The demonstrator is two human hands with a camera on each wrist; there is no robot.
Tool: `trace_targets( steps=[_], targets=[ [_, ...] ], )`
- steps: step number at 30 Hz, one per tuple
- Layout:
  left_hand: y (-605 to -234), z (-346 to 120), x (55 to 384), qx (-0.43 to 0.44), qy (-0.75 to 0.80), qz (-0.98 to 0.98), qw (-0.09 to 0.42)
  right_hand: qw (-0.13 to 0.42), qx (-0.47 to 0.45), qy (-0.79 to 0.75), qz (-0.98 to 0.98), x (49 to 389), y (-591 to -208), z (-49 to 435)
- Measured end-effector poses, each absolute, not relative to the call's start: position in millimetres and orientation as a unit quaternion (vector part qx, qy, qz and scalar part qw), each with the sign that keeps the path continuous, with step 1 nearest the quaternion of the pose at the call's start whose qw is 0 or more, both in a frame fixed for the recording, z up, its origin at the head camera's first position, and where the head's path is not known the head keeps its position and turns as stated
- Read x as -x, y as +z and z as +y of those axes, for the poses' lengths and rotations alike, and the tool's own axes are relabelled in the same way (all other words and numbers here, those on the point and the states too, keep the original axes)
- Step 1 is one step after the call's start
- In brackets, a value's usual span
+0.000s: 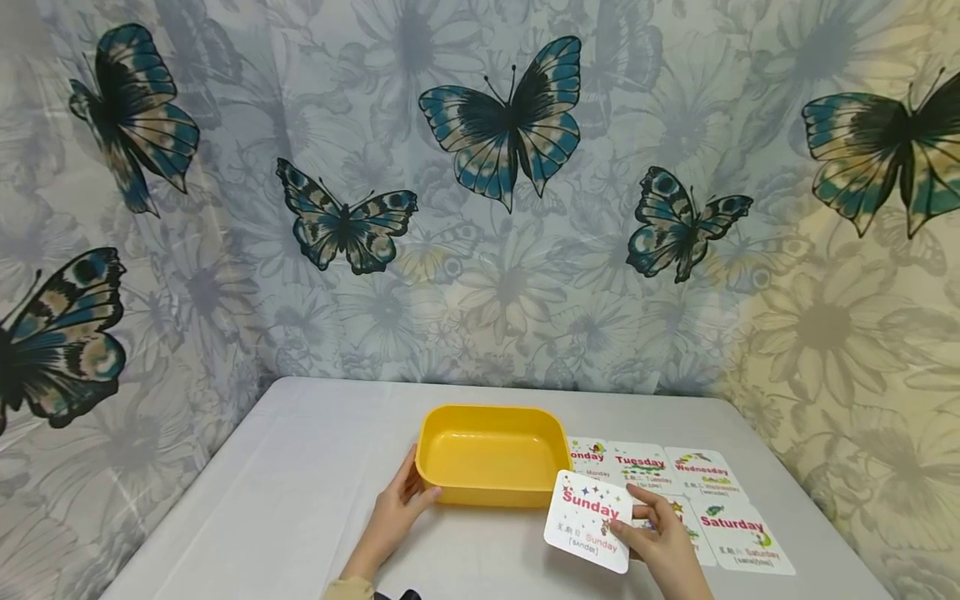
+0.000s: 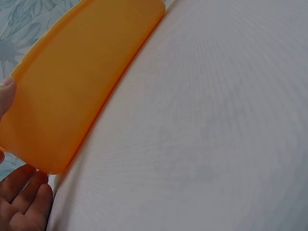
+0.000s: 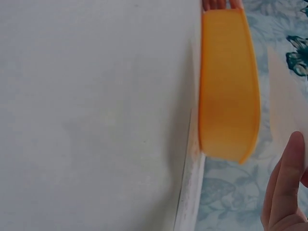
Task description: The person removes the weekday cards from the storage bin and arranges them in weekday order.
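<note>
A yellow plastic box (image 1: 493,497) with rounded corners stands open-topped on the table, its visible inner floor bare. My left hand (image 1: 400,508) holds it at the near left corner, thumb on the front and fingers along the left side. In the left wrist view the thumb (image 2: 6,95) lies at the box rim. My right hand (image 1: 662,537) pinches a square white "Sunday" card (image 1: 588,521) by its right edge, face up and tilted, just right of the box. From the right wrist, only the card's plain back (image 3: 287,103) shows.
Right of the box lie several weekday cards in two rows, among them Tuesday (image 1: 639,465), Wednesday (image 1: 703,471) and Saturday (image 1: 738,533). The held card and right hand partly cover some. A butterfly-printed cloth (image 1: 510,317) hangs behind the white table (image 1: 300,467).
</note>
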State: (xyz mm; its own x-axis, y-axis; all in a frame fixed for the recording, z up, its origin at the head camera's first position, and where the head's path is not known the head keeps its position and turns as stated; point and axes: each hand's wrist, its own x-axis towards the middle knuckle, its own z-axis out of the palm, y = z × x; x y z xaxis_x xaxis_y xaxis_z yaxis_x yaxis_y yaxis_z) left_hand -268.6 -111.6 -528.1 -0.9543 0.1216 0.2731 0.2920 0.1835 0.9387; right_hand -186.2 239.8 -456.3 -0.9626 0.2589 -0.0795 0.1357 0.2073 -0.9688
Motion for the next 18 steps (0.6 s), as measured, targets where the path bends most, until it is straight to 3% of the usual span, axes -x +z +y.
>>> trace_targets(
  steps=[13,18],
  targets=[
    [-498.8,-107.2,252.2,0.133,-0.637,-0.758,0.053,0.021,0.113,0.623,-0.774,168.1,-465.0,248.4],
    [-494.8,-107.0,249.7,0.131,-0.636,-0.759,0.050,-0.013,0.081,0.626,-0.775,162.8,-463.5,257.8]
  ],
)
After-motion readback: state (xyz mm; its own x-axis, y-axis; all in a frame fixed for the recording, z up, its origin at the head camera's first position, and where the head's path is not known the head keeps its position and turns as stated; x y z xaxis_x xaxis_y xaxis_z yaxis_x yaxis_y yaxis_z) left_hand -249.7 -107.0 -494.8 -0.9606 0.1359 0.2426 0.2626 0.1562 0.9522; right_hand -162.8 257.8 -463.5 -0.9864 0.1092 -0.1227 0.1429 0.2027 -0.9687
